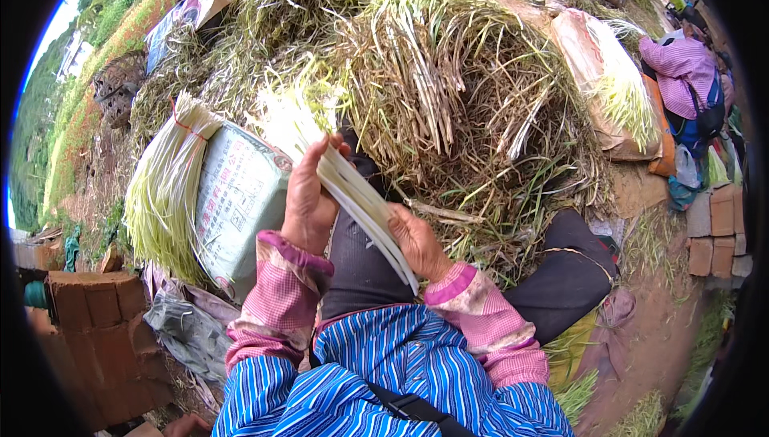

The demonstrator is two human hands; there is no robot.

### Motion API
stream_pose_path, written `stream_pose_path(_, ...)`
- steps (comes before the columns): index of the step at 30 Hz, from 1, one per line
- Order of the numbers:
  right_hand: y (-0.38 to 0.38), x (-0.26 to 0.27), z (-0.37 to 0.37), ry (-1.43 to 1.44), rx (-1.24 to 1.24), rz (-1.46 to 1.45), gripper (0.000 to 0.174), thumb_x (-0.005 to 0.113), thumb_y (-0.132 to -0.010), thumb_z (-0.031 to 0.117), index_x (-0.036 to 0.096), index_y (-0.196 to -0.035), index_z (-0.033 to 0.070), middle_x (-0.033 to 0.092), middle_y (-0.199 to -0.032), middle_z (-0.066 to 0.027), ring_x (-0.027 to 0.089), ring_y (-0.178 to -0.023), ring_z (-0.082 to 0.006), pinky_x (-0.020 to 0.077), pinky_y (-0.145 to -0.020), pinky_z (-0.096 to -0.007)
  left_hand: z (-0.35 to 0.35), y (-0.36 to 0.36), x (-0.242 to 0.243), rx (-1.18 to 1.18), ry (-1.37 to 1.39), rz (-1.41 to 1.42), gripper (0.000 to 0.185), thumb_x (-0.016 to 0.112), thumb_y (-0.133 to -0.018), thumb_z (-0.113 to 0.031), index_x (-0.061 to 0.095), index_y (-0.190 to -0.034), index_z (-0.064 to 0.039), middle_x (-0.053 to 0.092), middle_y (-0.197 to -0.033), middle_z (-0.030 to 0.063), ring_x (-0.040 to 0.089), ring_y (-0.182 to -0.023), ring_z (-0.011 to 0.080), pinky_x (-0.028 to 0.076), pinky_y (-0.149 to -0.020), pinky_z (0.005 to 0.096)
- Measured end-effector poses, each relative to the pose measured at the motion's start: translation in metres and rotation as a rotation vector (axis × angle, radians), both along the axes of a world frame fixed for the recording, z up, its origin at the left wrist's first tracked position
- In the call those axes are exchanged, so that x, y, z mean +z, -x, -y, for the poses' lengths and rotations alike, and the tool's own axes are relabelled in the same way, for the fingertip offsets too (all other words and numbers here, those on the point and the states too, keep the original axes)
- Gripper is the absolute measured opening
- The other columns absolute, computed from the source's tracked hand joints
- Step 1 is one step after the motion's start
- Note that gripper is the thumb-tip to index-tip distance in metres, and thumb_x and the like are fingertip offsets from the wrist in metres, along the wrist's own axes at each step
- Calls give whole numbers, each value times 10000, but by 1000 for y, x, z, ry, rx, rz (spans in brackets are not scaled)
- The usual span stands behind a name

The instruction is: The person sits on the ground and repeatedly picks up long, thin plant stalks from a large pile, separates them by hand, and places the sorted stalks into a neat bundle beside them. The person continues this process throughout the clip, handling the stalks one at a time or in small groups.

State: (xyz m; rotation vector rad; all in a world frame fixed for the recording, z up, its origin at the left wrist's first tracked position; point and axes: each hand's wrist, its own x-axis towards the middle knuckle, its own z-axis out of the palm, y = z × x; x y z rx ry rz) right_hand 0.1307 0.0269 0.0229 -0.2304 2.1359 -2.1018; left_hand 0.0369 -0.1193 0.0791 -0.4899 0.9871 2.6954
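Observation:
A bunch of pale blanched stalks, apparently garlic chives (360, 193), lies slantwise across my lap, white ends towards me and yellow-green leaves pointing away. My left hand (309, 196) cradles its middle, thumb up along the stalks. Nearer the white ends, my right hand (417, 242) pinches the bunch between thumb and fingers. Left of my knee, a tied bundle of the same stalks (171, 184) with a red tie rests on a pale printed sack (240, 196). In front of my legs rises a heap of unclean stalks (450, 88) with brown, dry outer leaves.
Dry leaf litter (294, 4) covers the ground beyond. On the right, more pale stalks (625, 88) lie over a sack (577, 46), close to another person (685, 76). Bricks are stacked at the left (102, 335) and right (721, 208). A woven basket (117, 85) stands far left.

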Motion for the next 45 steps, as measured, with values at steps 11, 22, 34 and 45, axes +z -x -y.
stream_pose_path(11,99,15,-75,-316,-392,-242,287,523,-860,275,607,-935,11,616,-737,-58,578,-660,-116,477,-587,-227,9,49,3,-20,-483,-366,467,488,-860,-144,322,-1292,-81,332,-576,-51,373,-486,46,414,-518,218)
stream_pose_path(22,261,-6,-88,-831,-480,-45,166,620,-780,251,627,-833,94,597,-732,-16,545,-610,-114,457,-572,-310,25,22,-61,-71,-376,33,141,536,-834,-134,502,-968,-103,538,-731,15,515,-629,128,472,-550,297)
stream_pose_path(34,26,82,-129,50,-864,-354,94,561,-815,37,581,-887,-21,622,-781,-76,598,-676,-111,513,-565,-223,34,9,-44,3,-196,-65,116,470,-884,-193,473,-974,-121,264,-493,-73,263,-379,30,272,-372,197)
stream_pose_path(45,-5,1,-60,-124,-556,23,112,615,-793,65,566,-848,-20,552,-704,3,503,-613,-52,415,-543,-193,-64,-12,-24,-245,246,-174,226,622,-791,-131,560,-969,-6,584,-730,43,489,-498,69,372,-435,186)
